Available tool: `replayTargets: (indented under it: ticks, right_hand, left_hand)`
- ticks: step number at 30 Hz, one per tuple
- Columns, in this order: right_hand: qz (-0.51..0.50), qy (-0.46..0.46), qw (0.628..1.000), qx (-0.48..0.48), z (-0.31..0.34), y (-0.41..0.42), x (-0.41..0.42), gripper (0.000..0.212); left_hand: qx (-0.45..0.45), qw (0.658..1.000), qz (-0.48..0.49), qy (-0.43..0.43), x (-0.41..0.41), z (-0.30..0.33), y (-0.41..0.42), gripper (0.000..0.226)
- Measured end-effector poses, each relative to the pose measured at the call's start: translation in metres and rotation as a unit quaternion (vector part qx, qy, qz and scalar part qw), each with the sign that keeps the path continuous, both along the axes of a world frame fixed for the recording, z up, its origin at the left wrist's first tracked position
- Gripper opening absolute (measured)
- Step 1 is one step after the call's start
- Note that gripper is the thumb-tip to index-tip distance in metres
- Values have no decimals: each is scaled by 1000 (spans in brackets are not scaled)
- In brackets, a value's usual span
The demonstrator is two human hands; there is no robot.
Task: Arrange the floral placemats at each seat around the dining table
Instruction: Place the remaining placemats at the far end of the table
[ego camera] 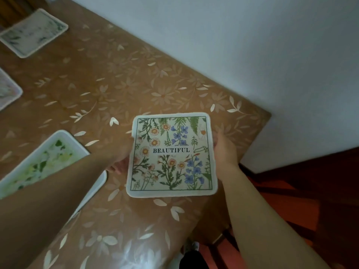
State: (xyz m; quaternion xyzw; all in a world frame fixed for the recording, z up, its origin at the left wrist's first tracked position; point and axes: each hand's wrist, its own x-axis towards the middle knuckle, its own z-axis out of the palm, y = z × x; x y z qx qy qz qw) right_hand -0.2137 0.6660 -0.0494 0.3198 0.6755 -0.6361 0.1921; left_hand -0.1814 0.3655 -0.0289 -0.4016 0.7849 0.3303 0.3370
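One readable word appears: "BEAUTIFUL", printed in dark capital letters across the middle of a square floral placemat with a pale border. The word sits among printed daisies, blue flowers and green ferns, inside a thin dark frame line. Just under the word is a line of much smaller print, too tiny to read. This placemat is at the near right part of the table. The other placemats, at the left and far left, are blurred and show no legible lettering.
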Motion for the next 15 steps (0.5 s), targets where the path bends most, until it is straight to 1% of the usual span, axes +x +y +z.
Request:
replayTargets:
  ticks: [2, 3, 5, 8, 10, 12, 14, 15]
  right_hand:
    - [-18, -6, 1000, 21, -1, 5, -3, 49]
    - [-27, -19, 999, 24, -4, 9, -1, 46]
    - [-29, -34, 999, 13, -9, 17, 2, 41]
    - [-6, -41, 999, -3, -8, 17, 1, 45]
    - [31, -39, 999, 4, 0, 12, -6, 50]
    - [86, -23, 996, 18, 7, 5, -16, 54]
    - [159, 9, 986, 49, 17, -2, -25, 57]
    - [178, 24, 982, 52, 17, -2, -30, 59]
  left_hand:
    - [55, 995, 52, 66, 0, -1, 2, 53]
    - [65, 987, 101, 109, 0, -3, 2, 48]
    - [65, 968, 198, 142, 2, -7, 1, 47]
    - [79, 950, 276, 120, 14, -10, 7, 46]
    - [90, 938, 315, 109, 24, -10, 13, 52]
    - [92, 942, 309, 89, 38, -12, 19, 62]
    - [102, 954, 277, 50, 54, -16, 22, 75]
    - [106, 959, 261, 36, 60, -17, 20, 82]
